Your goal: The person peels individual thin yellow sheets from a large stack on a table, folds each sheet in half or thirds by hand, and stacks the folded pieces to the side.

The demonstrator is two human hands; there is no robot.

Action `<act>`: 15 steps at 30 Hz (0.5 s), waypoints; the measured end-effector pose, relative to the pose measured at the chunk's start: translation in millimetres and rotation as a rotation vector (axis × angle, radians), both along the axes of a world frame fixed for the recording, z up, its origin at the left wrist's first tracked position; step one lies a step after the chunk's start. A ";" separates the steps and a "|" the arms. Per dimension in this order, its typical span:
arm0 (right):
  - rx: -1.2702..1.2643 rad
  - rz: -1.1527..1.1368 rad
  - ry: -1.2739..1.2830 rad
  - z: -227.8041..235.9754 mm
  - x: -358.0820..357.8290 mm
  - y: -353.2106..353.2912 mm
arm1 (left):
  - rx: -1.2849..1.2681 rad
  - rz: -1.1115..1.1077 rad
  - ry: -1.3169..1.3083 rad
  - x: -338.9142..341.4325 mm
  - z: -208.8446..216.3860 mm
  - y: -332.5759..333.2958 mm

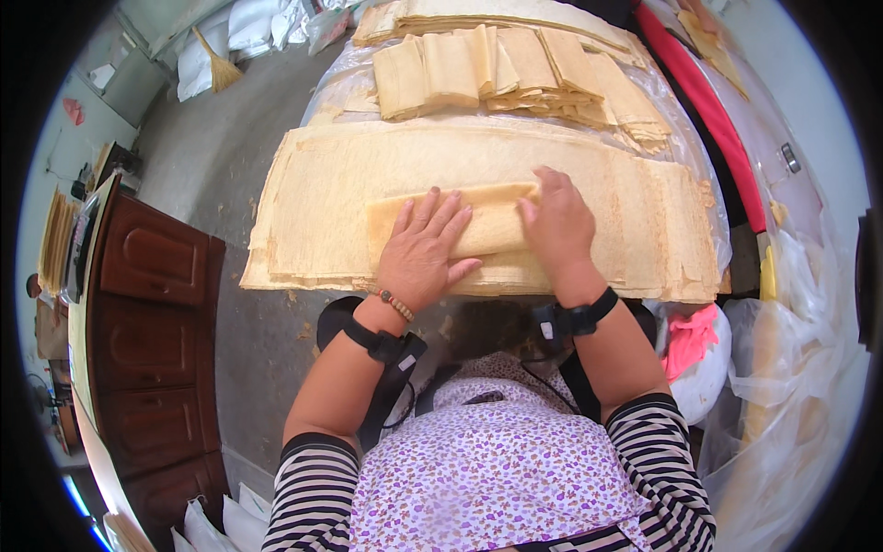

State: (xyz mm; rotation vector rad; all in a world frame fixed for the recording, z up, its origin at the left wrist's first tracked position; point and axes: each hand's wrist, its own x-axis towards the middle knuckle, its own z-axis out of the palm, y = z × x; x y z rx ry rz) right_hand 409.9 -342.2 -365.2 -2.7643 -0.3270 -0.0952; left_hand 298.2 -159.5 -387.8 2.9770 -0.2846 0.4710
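A folded pale yellow sheet (497, 217), thin and slightly rough like bean curd skin, lies in front of me on a broad stack of the same flat sheets (322, 184). My left hand (421, 244) presses flat on its left half, with the fingers spread. At its right end is my right hand (561, 221), fingers bent and thumb against the folded layers; part of the sheet's edge is hidden under it. The stack's right side shows several uneven, frayed layer edges.
Beyond the stack sit folded bundles (451, 74) of similar sheets, and more flat ones (515, 14) farther back. Clear plastic lies under them. A dark red wooden cabinet (152, 258) stands at left, a straw broom (219, 69) at the far left. A pink cloth (690, 340) and plastic sheeting (791, 368) are at right.
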 end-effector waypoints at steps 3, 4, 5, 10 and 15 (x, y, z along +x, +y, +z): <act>0.025 0.580 -0.637 -16.1 -11.6 -0.2 | 0.047 -0.002 0.010 0.4 -1.1 0.5; -0.001 0.618 -0.442 -20.9 -14.1 -0.3 | 0.056 -0.011 0.011 3.0 1.0 4.9; -0.027 0.653 -0.246 -25.7 -15.3 -1.2 | 0.061 -0.012 0.009 2.2 2.9 9.6; -0.048 0.482 -0.186 -32.5 0.7 -36.2 | 0.050 0.006 0.073 -20.8 9.7 43.0; 0.107 0.472 -0.162 -28.1 9.7 -51.4 | 0.154 -0.075 -0.104 -14.2 15.8 63.8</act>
